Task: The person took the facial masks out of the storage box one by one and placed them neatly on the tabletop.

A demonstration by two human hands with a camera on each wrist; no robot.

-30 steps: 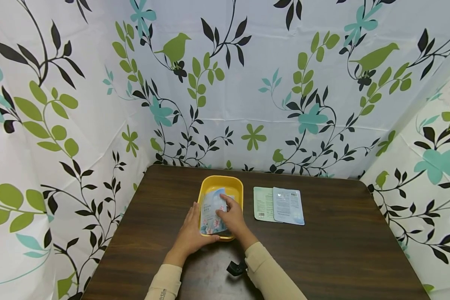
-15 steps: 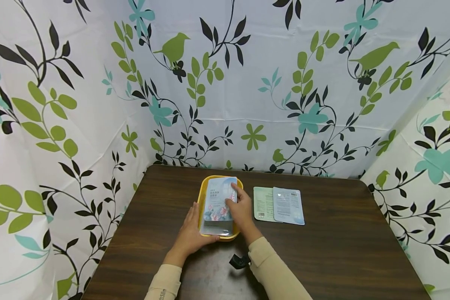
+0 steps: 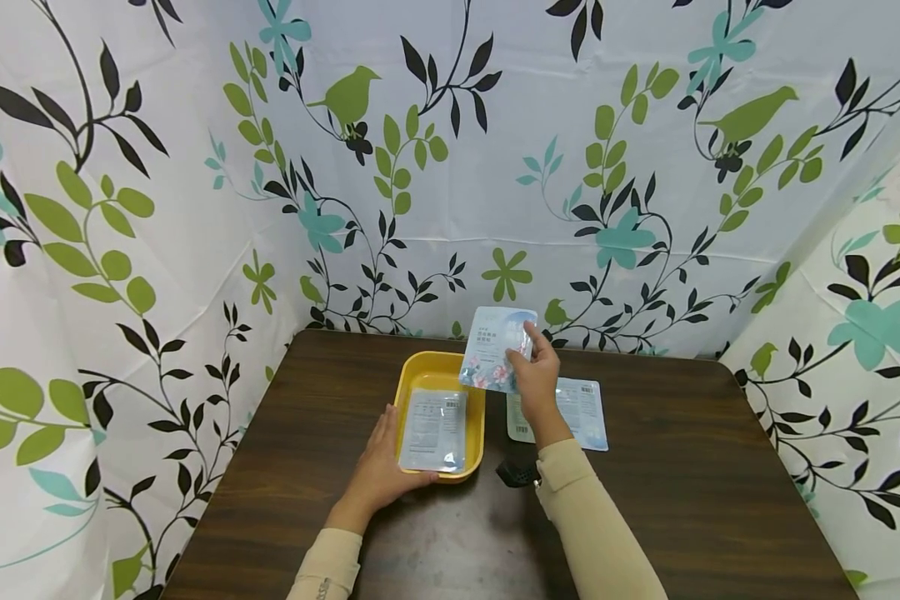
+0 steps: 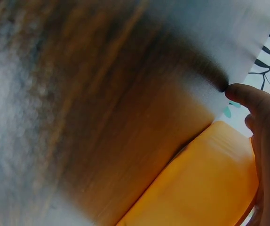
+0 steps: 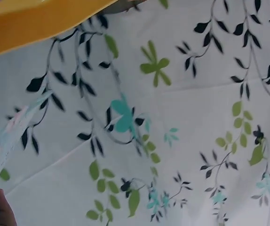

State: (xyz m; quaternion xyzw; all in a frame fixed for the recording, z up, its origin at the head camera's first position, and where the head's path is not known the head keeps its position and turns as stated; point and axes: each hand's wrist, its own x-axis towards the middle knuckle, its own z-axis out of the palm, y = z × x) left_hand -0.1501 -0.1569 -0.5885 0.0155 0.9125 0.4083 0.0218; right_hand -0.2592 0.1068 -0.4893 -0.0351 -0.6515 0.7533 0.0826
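My right hand (image 3: 537,375) pinches a pale blue sheet mask packet (image 3: 495,346) with pink flowers, tilted above the back right of a yellow tray (image 3: 423,365). In the right wrist view that packet (image 5: 12,134) appears edge-on beside the thumb (image 5: 1,212). My left hand (image 3: 377,468) rests against the tray's near left corner, fingers straight along the left side and thumb along the near rim. Another packet (image 3: 433,429), printed with small text, lies in the tray. The left wrist view shows the tray's outer wall (image 4: 196,179) beside the hand (image 4: 269,122).
To the right of the tray lie a pale green packet (image 3: 518,427) and a pale blue packet (image 3: 587,414), overlapping and partly hidden by my right hand. A brown wooden table (image 3: 690,467) carries everything. Patterned curtain (image 3: 450,208) encloses the back and sides.
The flowered packet has risen out of the tray and moved right and away, held in my right hand. The text-printed packet beneath is now uncovered. My left hand has stayed put.
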